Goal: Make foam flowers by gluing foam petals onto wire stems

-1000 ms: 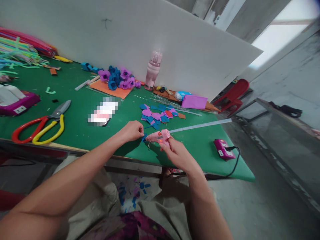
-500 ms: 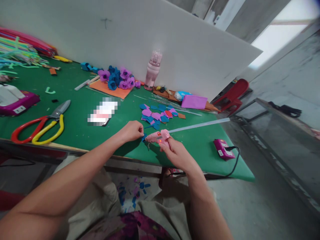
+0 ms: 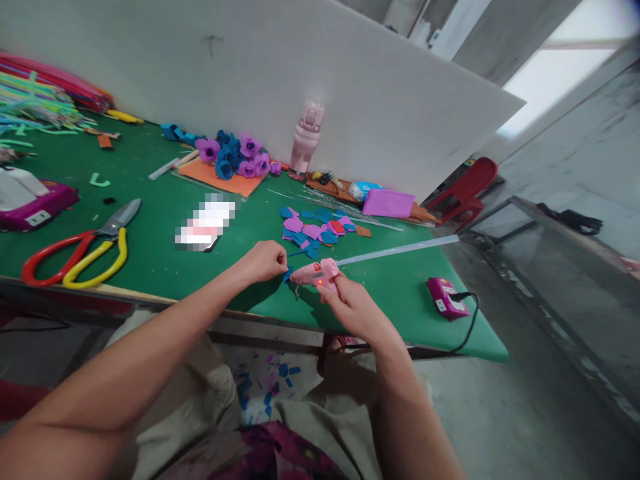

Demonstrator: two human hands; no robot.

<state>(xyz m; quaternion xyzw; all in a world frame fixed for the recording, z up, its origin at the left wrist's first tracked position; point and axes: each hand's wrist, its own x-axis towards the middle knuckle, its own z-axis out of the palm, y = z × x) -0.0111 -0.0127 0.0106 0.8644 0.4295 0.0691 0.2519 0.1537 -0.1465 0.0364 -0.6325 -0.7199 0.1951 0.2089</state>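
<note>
- A small dark-blue piece (image 3: 288,274) is pinched in the fingertips of the left hand (image 3: 265,262), near the front edge of the green desk (image 3: 395,293).
- A pink plastic glue gun (image 3: 306,273) is gripped by the right hand (image 3: 353,303); its nozzle is pointed at the piece, though contact cannot be told.
- A long translucent glue stick (image 3: 400,249) is seated in its rear.
- Flat blue and purple cut pieces (image 3: 313,232) are scattered just beyond.
</note>
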